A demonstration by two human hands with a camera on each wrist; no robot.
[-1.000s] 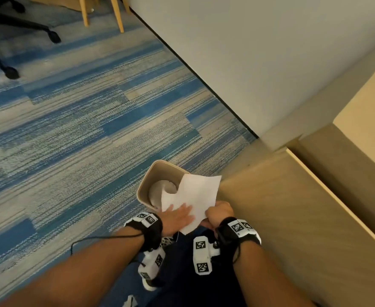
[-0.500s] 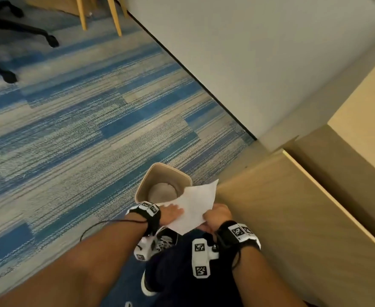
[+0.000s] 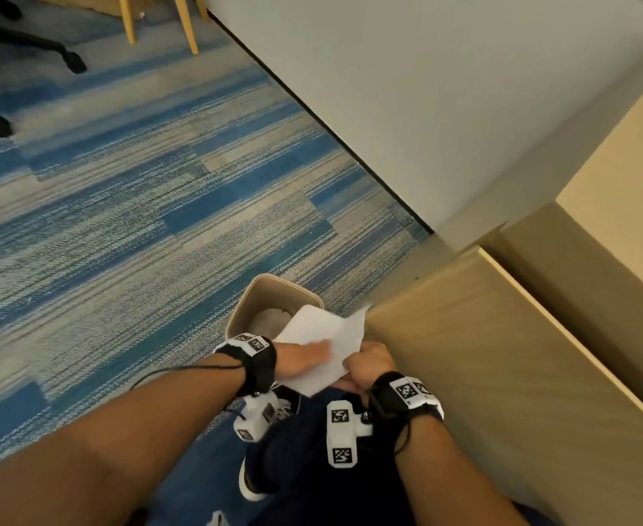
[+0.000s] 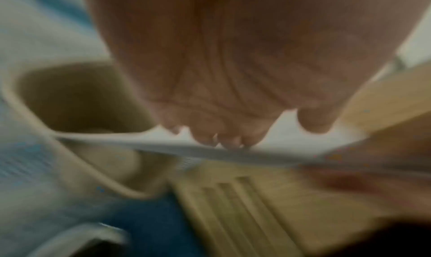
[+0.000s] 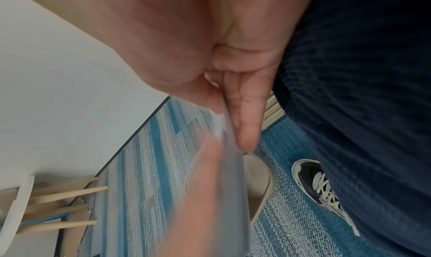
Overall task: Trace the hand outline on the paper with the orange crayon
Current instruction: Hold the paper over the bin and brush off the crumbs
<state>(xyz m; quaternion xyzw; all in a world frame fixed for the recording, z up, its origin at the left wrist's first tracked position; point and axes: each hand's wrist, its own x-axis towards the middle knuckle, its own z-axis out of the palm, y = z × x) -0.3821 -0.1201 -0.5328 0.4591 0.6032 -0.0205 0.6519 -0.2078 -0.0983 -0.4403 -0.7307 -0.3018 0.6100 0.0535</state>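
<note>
A white sheet of paper [image 3: 325, 332] is held in the air over a beige waste bin [image 3: 241, 305], next to the desk's side. My left hand [image 3: 312, 354] lies flat on top of the sheet, and its straight fingertips [image 4: 229, 141] touch the paper [image 4: 210, 150]. My right hand [image 3: 352, 364] pinches the sheet's near edge between thumb and finger [image 5: 245, 117]. The paper [image 5: 233, 178] bends along a crease between the hands. No orange crayon shows in any view.
The bin stands on blue striped carpet [image 3: 141, 222] and holds a pale crumpled wad [image 3: 270, 320]. A wooden desk [image 3: 502, 354] is at my right, with a white wall [image 3: 426, 108] behind it. Chair legs [image 3: 187, 24] and an office chair base [image 3: 27, 43] stand far off. My shoe [image 5: 321, 185] is beside the bin.
The sheet, nearly flat a second ago, is now creased and tilted up. My left hand has slid across it toward the right hand, which keeps its pinch.
</note>
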